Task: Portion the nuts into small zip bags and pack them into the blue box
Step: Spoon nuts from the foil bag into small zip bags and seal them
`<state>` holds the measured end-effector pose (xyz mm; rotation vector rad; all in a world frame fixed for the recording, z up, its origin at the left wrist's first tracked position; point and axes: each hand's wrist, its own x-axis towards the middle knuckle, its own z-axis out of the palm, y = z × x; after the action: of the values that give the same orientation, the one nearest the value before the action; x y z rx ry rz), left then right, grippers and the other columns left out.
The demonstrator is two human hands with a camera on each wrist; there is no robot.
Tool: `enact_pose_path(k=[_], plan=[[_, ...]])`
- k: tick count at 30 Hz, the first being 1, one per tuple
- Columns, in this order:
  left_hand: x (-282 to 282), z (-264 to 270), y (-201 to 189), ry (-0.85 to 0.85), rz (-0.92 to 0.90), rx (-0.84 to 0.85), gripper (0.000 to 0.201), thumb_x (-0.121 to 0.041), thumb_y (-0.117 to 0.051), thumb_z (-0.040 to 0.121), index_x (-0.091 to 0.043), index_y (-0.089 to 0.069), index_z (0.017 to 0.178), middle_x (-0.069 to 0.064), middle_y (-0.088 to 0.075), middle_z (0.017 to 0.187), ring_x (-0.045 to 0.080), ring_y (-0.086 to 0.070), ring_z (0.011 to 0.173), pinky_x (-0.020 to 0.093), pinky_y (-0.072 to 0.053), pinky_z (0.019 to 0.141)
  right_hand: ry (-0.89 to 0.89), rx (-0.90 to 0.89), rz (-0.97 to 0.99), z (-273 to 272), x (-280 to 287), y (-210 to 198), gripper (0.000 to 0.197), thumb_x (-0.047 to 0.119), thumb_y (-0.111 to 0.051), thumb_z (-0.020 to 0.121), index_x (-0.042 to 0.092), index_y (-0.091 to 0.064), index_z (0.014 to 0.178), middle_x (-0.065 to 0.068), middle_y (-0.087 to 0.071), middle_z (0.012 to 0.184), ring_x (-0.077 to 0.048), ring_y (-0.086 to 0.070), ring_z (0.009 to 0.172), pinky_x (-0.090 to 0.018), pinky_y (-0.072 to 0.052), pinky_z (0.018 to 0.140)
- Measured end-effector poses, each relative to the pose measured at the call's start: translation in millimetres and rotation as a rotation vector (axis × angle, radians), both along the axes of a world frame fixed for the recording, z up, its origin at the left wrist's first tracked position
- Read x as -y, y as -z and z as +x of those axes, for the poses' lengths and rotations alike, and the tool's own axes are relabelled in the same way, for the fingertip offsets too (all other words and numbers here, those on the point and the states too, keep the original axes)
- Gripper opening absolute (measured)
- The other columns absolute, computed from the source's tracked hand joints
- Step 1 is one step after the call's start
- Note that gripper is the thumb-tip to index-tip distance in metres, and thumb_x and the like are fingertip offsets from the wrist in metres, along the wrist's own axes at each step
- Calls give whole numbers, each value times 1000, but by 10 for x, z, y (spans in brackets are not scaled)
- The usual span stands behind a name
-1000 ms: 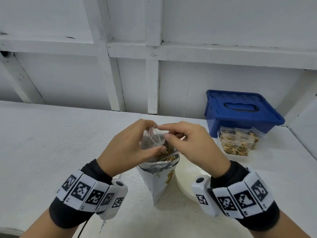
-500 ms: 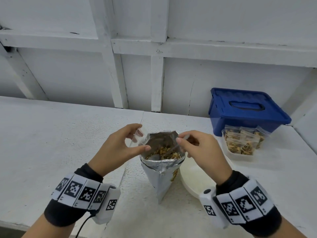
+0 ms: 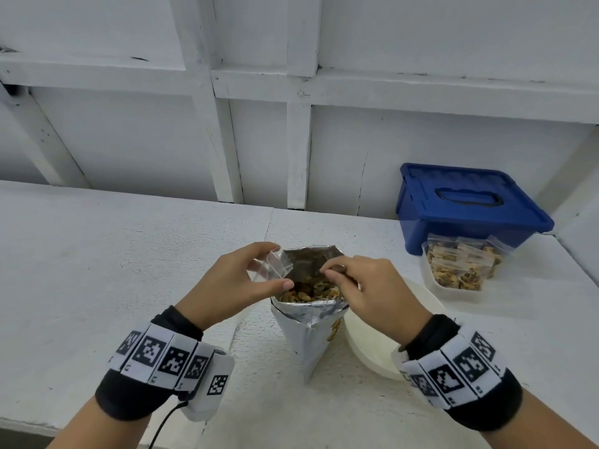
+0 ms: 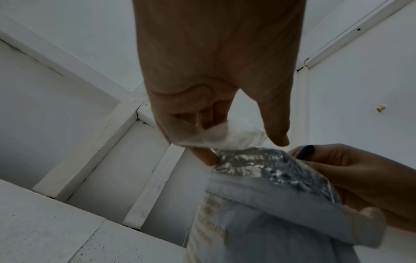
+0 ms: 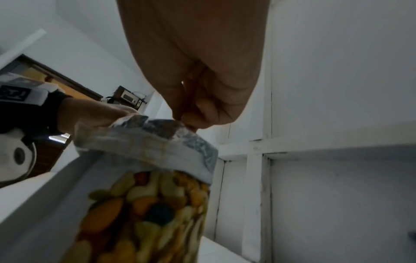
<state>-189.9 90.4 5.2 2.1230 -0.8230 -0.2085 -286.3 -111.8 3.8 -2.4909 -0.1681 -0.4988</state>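
A small clear zip bag (image 3: 270, 268) is pinched by the left hand (image 3: 227, 286) between the thumb and the fingers. The little bag is held just beside the left rim of the big foil bag of nuts (image 3: 308, 319), close to its open top. In the left wrist view, the same clear bag (image 4: 213, 137) is seen hanging from the curled fingers (image 4: 202, 154), right above the shiny foil rim (image 4: 258, 165).

The right hand (image 3: 366, 293) is held over the open foil bag with its fingers curled in. Its fingertips are pressed together down near the nuts (image 3: 311, 291). It cannot be told whether a nut is held between them. In the right wrist view, the fingertips (image 5: 191, 121) are seen at the folded top edge of the foil bag (image 5: 157, 142), and mixed nuts are shown through a clear window lower down.

The foil bag is stood upright on the white counter (image 3: 97, 270). A white bowl (image 3: 372, 345) is set just to its right. Farther right, filled zip bags (image 3: 460, 267) are piled in a clear tub, touching the front of the blue box (image 3: 466, 205). The lid of the blue box is shut.
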Motion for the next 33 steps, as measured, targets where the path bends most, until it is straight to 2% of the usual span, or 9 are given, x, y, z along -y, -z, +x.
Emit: enact_pose_path(k=[4,6,11,15,23,25,27,29,33], plan=[[1,6,-15,8,-5,5,82,-78,-60,58,-28,-51,122,-20,-60,97,-18,-51,89,8,-42,70,46,-36,149,17,-7,-8,14,17,-56,91,15,-70,91,-1,-69,70,-15,-61,65,-21,-44,59],[1,8,-15,25,-21,6,90,-88,-53,47,-34,-48,119,-23,-58,97,-19,-50,91,2,-40,71,78,-86,238,19,-9,-33,15,16,-55,91,18,-69,87,4,-68,69,-8,-61,70,-12,-44,60],[5,13,-17,28,-24,-3,95,-95,-44,39,-37,-45,115,-28,-53,99,-21,-48,93,-1,-38,70,214,-126,461,27,80,-48,19,16,-50,92,19,-66,81,8,-65,60,2,-56,53,-10,-41,56],[0,11,-50,56,6,17,97,-95,-43,41,-33,-47,116,-25,-53,102,-17,-48,95,1,-38,70,311,-128,611,3,176,-20,22,15,-47,94,16,-66,85,13,-61,50,1,-51,48,-9,-38,49],[-25,33,-250,133,252,90,101,-98,-35,37,-39,-42,118,-29,-49,99,-3,-50,85,8,-41,70,394,-50,822,-95,362,-71,22,14,-46,95,12,-64,83,-2,-66,62,-4,-49,50,-14,-39,44],[-3,24,-301,158,309,115,97,-92,-46,41,-36,-44,120,-30,-47,97,-7,-48,83,8,-39,67,407,-28,824,-107,410,-100,21,13,-46,95,11,-64,83,0,-66,60,-3,-49,49,-14,-39,44],[29,13,-336,159,359,149,76,-70,-65,60,-31,-46,122,-29,-45,96,-10,-45,81,7,-36,66,419,-3,833,-111,452,-140,21,13,-46,94,11,-64,83,1,-66,59,-3,-49,48,-13,-39,43],[59,-4,-356,151,379,172,63,-54,-69,69,-29,-46,122,-24,-46,97,-11,-43,81,7,-35,66,423,21,840,-115,487,-191,22,13,-45,94,11,-64,83,0,-66,59,-3,-48,48,-13,-38,44],[123,-33,-363,156,373,176,59,-52,-69,70,-30,-46,120,-23,-46,96,-11,-41,82,6,-35,68,400,55,863,-104,532,-271,22,12,-45,95,6,-64,87,2,-64,57,-2,-47,47,-13,-38,44]])
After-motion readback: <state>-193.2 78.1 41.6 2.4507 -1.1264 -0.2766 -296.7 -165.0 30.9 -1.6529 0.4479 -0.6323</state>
